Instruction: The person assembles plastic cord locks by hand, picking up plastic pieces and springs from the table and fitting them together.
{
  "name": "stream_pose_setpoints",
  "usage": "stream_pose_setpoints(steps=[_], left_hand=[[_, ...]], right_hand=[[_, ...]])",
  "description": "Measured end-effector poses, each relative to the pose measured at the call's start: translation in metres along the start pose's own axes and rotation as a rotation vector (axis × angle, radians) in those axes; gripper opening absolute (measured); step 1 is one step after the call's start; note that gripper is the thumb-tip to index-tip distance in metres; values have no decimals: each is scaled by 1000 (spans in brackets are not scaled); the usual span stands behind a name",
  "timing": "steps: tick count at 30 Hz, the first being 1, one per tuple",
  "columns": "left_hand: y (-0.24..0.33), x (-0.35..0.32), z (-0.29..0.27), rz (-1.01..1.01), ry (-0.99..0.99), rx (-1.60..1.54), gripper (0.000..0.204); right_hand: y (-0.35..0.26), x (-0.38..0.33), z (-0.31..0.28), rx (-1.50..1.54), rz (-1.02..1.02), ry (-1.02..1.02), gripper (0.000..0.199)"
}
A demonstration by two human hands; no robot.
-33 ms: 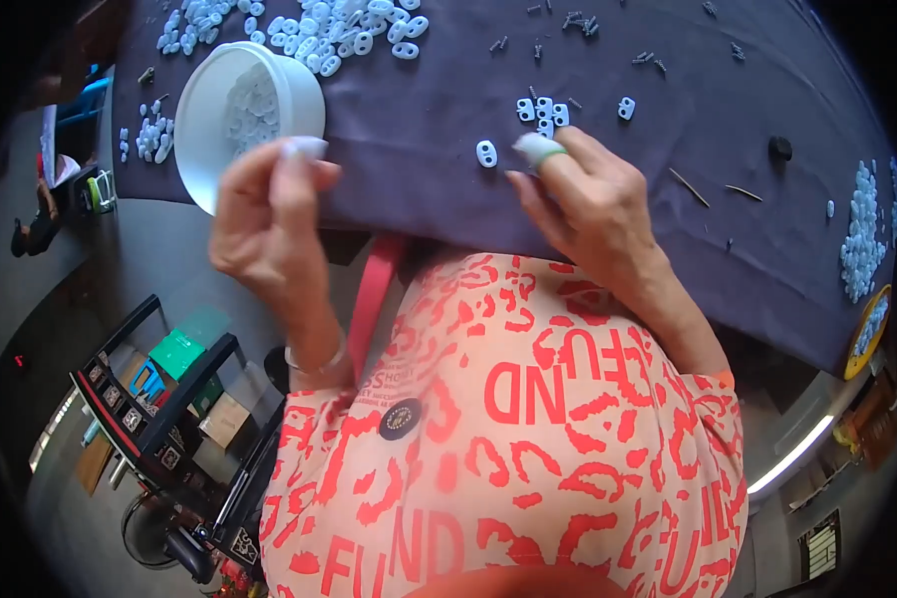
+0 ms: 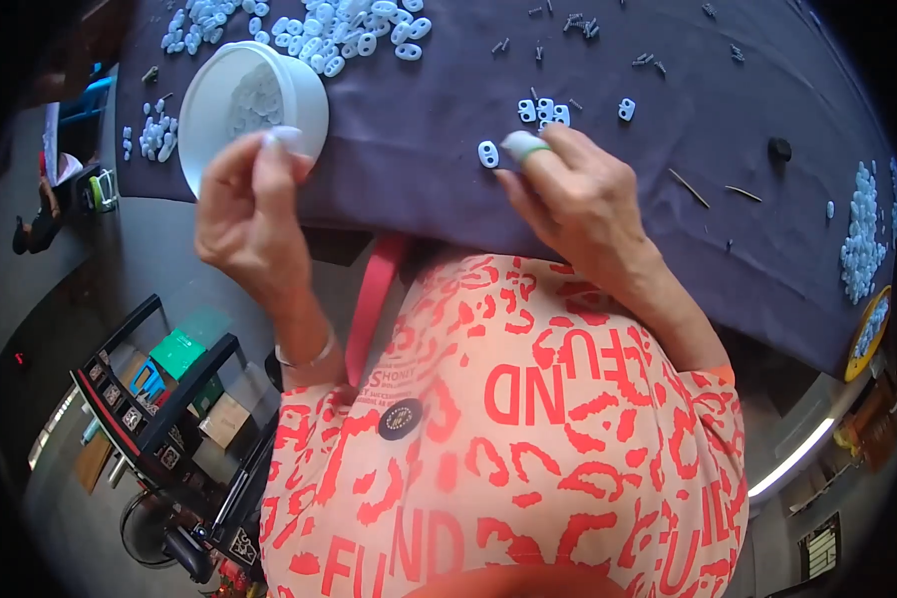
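My left hand [image 2: 254,204] is raised at the near side of a white round tub [image 2: 311,95], thumb and fingers pinched together. Something whitish shows at its fingertips; whether it is a finger cover or a held piece is unclear. My right hand [image 2: 583,189] hovers low over the cloth, thumb and index finger apart. A white finger cover [image 2: 524,146] with a green band sits on that index finger. Its tip is close to a single white oval two-hole piece [image 2: 487,153], which lies flat. Just beyond the hand is a small cluster of similar white pieces [image 2: 545,108], partly hidden by the fingers.
Many white two-hole pieces [image 2: 319,40] are heaped at the back left. Small metal springs [image 2: 580,24] lie scattered at the back. Two thin sticks [image 2: 690,187], a black lump [image 2: 779,149] and a pile of small pale pieces [image 2: 863,234] lie rightward on the dark tablecloth [image 2: 409,130].
My left hand has shifted slightly left, still pinched. My right hand has moved a little left, closer to the single two-hole piece. The pieces on the cloth look unmoved.
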State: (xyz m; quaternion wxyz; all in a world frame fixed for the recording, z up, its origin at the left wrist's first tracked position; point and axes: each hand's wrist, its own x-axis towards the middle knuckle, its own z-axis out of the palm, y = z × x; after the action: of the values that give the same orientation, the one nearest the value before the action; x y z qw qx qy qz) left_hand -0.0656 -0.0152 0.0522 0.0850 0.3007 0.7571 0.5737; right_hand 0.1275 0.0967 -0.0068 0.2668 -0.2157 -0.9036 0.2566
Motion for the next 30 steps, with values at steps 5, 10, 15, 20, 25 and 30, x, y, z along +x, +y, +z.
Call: stream_pose_setpoints(steps=[5, 10, 15, 20, 25, 30], left_hand=[[-34, 40, -25, 174, -96, 239, 18], [-18, 13, 2, 400, -32, 575, 15], [-32, -34, 49, 282, -467, 332, 17], [-43, -43, 68, 353, -508, 414, 17], [-43, -46, 70, 338, -532, 398, 18], [-46, -50, 70, 339, -515, 342, 18]], right_hand=[[-8, 8, 26, -207, 16, -143, 4], [-8, 4, 27, -195, 88, -147, 6], [15, 1, -5, -63, 202, 66, 16], [37, 6, -19, -240, 213, 51, 9], [34, 12, -13, -220, 185, 25, 9], [23, 23, 7, -305, 147, -95, 11]])
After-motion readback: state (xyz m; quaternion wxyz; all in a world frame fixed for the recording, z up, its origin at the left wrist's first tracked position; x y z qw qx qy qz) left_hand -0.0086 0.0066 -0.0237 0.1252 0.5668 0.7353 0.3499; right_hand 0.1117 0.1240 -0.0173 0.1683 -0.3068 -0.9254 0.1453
